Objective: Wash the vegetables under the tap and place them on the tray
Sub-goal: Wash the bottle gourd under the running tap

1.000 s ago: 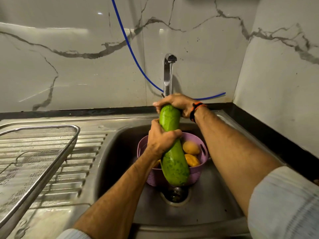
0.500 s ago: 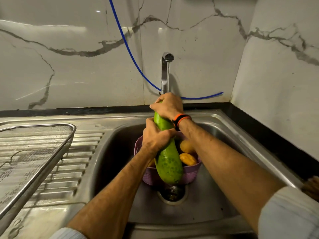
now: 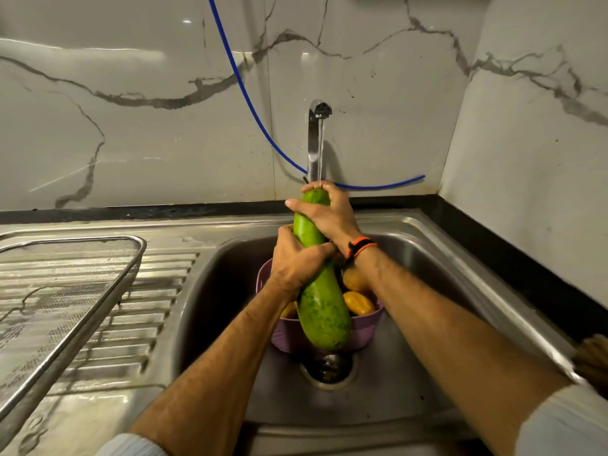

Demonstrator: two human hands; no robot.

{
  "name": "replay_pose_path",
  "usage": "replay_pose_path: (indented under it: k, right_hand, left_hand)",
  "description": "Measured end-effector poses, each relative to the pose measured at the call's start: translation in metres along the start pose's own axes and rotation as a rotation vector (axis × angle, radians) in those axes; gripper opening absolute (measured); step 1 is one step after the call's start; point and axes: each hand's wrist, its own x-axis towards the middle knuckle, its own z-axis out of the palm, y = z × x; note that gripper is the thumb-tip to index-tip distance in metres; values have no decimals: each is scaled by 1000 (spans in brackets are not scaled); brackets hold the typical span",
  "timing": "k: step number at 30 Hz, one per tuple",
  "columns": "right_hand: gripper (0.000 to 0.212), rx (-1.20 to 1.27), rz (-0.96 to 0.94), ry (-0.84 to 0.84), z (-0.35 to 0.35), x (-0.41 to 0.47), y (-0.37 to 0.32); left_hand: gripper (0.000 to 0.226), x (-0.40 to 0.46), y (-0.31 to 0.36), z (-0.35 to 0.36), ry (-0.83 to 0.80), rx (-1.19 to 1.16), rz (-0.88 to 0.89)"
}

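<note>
Gourd [image 3: 320, 291] now sits under the tap [image 3: 317, 139], right hand [image 3: 329, 215] slid lower, both hands' fingers gripping it; rinsing continues.

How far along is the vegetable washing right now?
Done: nothing visible on the mesh tray. In hand: left hand and right hand grip the green gourd under the running tap. Left: the yellow vegetables in the purple basket.

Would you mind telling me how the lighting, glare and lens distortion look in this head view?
Head view: dim, warm light; glare streaks on the marble wall; the wide lens bows the sink edge and the tray; both hands and the gourd are sharp, while the sleeve at the corner looks soft.
</note>
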Motion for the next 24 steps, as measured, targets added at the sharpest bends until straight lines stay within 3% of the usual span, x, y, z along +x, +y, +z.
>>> replay_pose_path:
  k: [3, 8, 10, 12, 14, 16, 18, 21, 24]
  right_hand:
    - [21, -301, -147, 60, 4, 3, -11]
    - [21, -818, -25, -100, 9, 26, -36]
    - [22, -669, 88, -292, -2, 35, -43]
    - [18, -287, 177, -580, -20, 42, -41]
    - [19, 154, 203, -680, -29, 42, -29]
    - [18, 532, 204, -542, -25, 34, -12]
    - [17, 653, 143, -317, -14, 20, 4]
    - [20, 342, 22, -39, -4, 6, 10]
    - [29, -129, -42, 33, 2, 1, -4]
  left_hand:
    - [76, 2, -1, 0, -6, 15, 5]
    - [71, 5, -2, 3, 2, 26, -16]
    - [67, 2, -1, 2, 2, 5, -32]
    - [69, 0, 1, 2, -30, -25, -32]
    - [70, 0, 3, 3, -76, -71, -24]
    - [67, 0, 5, 5, -78, -111, -26]
    - [71, -1, 5, 7, -65, -134, -25]
    - [77, -2, 2, 4, -53, -79, -41]
    - [76, 2, -1, -1, -41, -52, -40]
